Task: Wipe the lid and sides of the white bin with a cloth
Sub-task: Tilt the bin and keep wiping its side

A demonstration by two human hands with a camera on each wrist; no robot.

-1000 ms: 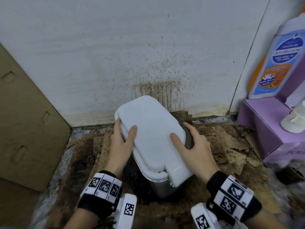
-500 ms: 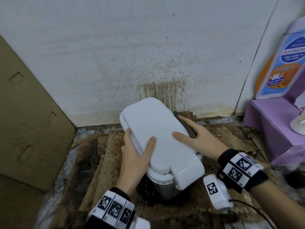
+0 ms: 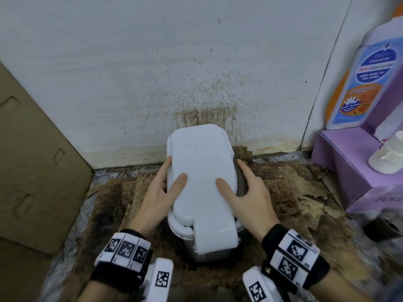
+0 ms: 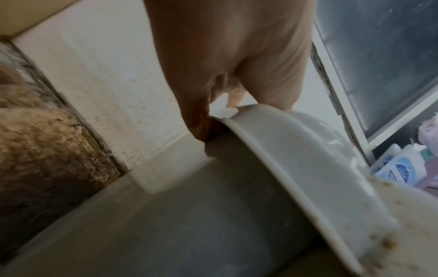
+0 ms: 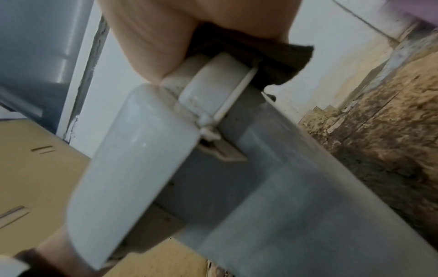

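The white bin [image 3: 201, 171] stands on the floor against the wall, its lid closed and its front flap [image 3: 214, 237] pointing at me. My left hand [image 3: 162, 189] grips the lid's left edge, thumb on top and fingers under the rim. My right hand [image 3: 250, 194] holds a dark cloth [image 3: 239, 182] against the lid's right edge, thumb lying on top. In the left wrist view the left hand [image 4: 237, 56] clasps the lid rim [image 4: 282, 150] above the grey body [image 4: 189, 224]. In the right wrist view the right hand [image 5: 189, 33] pins the cloth [image 5: 277, 61] to the rim.
A brown cardboard panel [image 3: 32, 171] leans at the left. A purple box [image 3: 349, 171] with a large bottle [image 3: 359, 73] and a white pump top [image 3: 388, 155] stands at the right. Stained wall [image 3: 196, 83] is close behind; torn dirty cardboard [image 3: 305, 192] covers the floor.
The bin has turned so its front flap faces me instead of pointing lower right. My right hand slid the cloth back along the right edge; my left hand shifted with the lid.
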